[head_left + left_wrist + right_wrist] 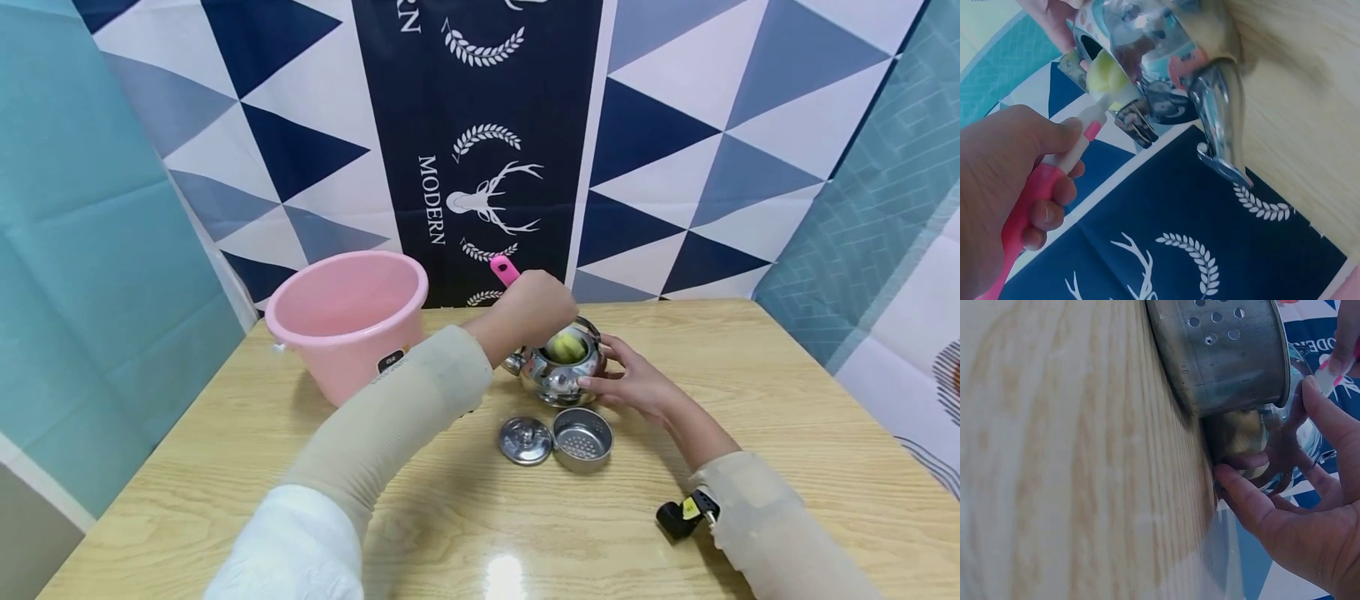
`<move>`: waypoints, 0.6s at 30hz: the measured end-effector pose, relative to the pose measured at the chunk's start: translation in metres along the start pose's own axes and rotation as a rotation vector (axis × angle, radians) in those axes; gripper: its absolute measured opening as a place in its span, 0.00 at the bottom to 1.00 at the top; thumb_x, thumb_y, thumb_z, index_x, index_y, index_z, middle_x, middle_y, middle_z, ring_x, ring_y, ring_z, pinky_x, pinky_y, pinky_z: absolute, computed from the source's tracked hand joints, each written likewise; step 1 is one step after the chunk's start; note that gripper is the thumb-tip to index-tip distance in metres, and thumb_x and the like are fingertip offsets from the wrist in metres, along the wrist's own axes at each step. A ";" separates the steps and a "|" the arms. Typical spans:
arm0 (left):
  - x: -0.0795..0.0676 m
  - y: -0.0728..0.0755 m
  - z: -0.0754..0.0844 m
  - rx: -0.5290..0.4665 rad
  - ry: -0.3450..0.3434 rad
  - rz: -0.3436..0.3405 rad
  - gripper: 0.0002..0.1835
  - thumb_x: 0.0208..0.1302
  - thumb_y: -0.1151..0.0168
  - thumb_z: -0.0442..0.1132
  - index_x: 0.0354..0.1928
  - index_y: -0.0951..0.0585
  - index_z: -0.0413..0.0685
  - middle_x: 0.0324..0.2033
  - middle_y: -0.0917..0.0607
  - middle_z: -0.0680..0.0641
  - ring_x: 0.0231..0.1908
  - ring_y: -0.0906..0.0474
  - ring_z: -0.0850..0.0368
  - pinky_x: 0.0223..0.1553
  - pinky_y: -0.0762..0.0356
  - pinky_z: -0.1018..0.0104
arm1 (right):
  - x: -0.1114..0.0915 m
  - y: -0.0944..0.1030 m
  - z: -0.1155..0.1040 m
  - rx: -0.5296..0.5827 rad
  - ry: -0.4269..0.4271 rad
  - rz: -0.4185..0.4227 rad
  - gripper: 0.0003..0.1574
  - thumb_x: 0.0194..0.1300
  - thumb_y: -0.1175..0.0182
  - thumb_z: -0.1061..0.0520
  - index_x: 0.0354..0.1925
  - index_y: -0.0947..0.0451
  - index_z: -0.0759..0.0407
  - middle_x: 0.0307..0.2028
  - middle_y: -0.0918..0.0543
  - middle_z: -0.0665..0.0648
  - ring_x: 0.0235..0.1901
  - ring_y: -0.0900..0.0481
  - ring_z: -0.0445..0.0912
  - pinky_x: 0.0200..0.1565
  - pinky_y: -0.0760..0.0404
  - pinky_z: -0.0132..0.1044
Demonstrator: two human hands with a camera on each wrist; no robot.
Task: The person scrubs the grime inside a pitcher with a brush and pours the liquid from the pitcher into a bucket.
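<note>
My left hand (542, 304) grips the pink and white handle of a sponge brush (1029, 203). Its yellow-green sponge head (567, 347) sits in the mouth of a shiny steel teapot (561, 385). The teapot's spout (1219, 115) points to the left in the head view. With thumb and fingers spread around the pot's right side, my right hand (637, 387) holds it on the table. In front of the teapot lie a steel lid (524, 439) with a knob and a round strainer basket (1229, 369) with holes in its base.
A pink bucket (360, 354) stands on the wooden table (660, 433), left of the teapot. Behind the table's far edge hangs a patterned wall cloth (480, 108). A small black camera (684, 515) is strapped to the right wrist.
</note>
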State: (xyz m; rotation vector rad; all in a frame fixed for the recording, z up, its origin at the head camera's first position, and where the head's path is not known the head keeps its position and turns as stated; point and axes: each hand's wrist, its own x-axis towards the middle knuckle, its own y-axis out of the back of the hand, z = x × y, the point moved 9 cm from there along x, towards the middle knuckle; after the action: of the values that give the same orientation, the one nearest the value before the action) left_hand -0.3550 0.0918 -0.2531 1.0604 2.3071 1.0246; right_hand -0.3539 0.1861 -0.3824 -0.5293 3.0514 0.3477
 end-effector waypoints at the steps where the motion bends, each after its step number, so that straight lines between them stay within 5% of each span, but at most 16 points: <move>1: 0.001 0.001 0.000 -0.005 0.003 0.006 0.06 0.62 0.42 0.39 0.34 0.17 0.58 0.26 0.22 0.57 0.26 0.30 0.62 0.28 0.24 0.63 | 0.000 0.000 0.000 -0.003 0.001 0.002 0.59 0.63 0.33 0.58 0.77 0.62 0.55 0.72 0.59 0.73 0.68 0.50 0.72 0.52 0.22 0.49; 18: -0.002 0.004 0.016 -0.069 -0.052 -0.083 0.12 0.60 0.35 0.47 0.46 0.16 0.58 0.35 0.18 0.58 0.31 0.26 0.63 0.35 0.20 0.64 | -0.001 -0.002 -0.003 -0.011 0.027 0.007 0.57 0.64 0.35 0.59 0.77 0.61 0.55 0.70 0.57 0.74 0.67 0.48 0.74 0.54 0.24 0.54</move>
State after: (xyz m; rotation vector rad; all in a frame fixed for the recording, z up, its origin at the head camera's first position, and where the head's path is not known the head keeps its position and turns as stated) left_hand -0.3418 0.0992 -0.2609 0.9449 2.2388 1.0242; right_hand -0.3521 0.1841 -0.3798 -0.5289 3.0801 0.3600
